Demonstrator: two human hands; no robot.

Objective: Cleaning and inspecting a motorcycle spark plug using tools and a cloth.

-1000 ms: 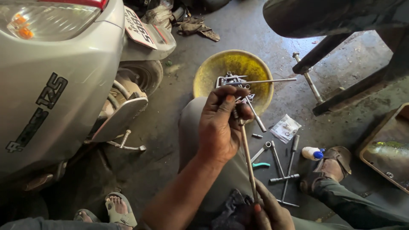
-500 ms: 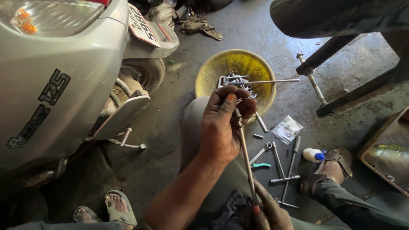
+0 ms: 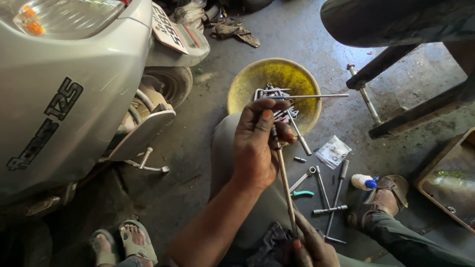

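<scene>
Both hands, left [image 3: 255, 146] and right [image 3: 311, 249], clench a thin metal rod [image 3: 285, 185] just before the yellow basin [image 3: 252, 81].

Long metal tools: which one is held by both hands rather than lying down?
The thin rod, pinched between left hand and right hand; the others lie on the floor or in the yellow basin.

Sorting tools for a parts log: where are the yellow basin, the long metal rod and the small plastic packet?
yellow basin [image 3: 247, 84], head view, bare inner wall at left.
long metal rod [image 3: 285, 183], head view, mid-shaft between both hands.
small plastic packet [image 3: 333, 152], head view, its centre.
</scene>
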